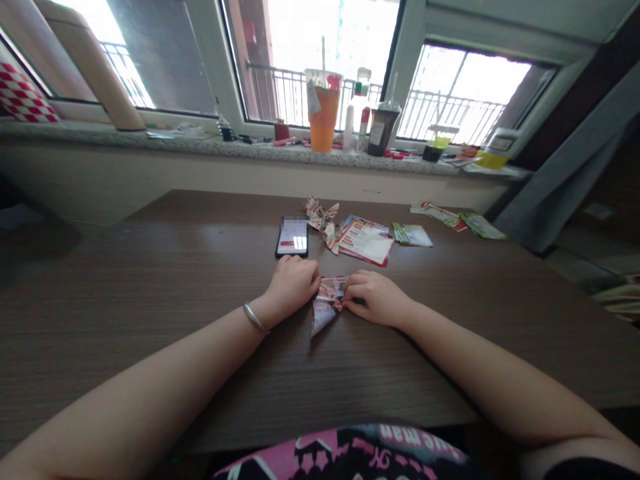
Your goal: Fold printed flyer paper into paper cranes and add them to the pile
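A small folded piece of printed paper point(327, 308) lies on the brown table between my hands, its pointed end toward me. My left hand point(294, 281) is closed at the paper's left edge, with a silver bangle on the wrist. From the other side, my right hand point(373, 295) pinches the right edge with curled fingers. Just beyond my left hand lies a phone point(293, 237) with its screen lit. Folded striped paper shapes point(324, 221) sit to the right of the phone. Beside them is a stack of printed sheets point(367, 241).
Green-and-white cards point(411, 235) and more paper strips point(443, 216) lie farther right on the table point(150, 280). On the windowsill point(200, 143) stand a tall cup of orange drink point(324, 117), a dark drink cup point(383, 130), bottles and small items.
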`<move>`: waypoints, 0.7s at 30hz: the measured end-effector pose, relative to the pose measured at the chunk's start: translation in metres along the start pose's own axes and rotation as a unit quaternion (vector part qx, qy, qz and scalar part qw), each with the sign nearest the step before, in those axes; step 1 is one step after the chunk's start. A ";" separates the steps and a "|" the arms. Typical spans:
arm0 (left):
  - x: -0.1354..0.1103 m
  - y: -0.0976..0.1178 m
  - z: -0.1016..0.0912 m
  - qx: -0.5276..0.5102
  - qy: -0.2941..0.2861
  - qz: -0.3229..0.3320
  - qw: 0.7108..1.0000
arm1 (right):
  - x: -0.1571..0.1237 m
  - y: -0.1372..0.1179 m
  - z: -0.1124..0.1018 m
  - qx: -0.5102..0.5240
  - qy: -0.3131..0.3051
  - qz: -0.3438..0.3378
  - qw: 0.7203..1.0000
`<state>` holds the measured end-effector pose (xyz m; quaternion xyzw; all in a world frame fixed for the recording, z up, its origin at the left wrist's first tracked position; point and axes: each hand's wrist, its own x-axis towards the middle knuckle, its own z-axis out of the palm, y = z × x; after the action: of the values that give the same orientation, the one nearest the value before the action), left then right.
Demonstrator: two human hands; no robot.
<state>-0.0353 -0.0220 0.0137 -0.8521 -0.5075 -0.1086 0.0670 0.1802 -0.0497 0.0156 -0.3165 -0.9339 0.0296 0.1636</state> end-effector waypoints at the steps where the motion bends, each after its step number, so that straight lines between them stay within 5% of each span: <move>1: 0.000 0.000 0.000 0.001 0.000 0.000 1.000 | 0.000 0.000 -0.001 0.001 -0.002 -0.002 1.000; 21: 0.000 -0.001 0.001 0.031 -0.006 -0.023 0.999 | -0.007 0.008 -0.007 0.041 -0.051 -0.028 0.997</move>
<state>-0.0358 -0.0211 0.0129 -0.8382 -0.5308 -0.0892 0.0880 0.1930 -0.0477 0.0192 -0.2811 -0.9475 0.0796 0.1296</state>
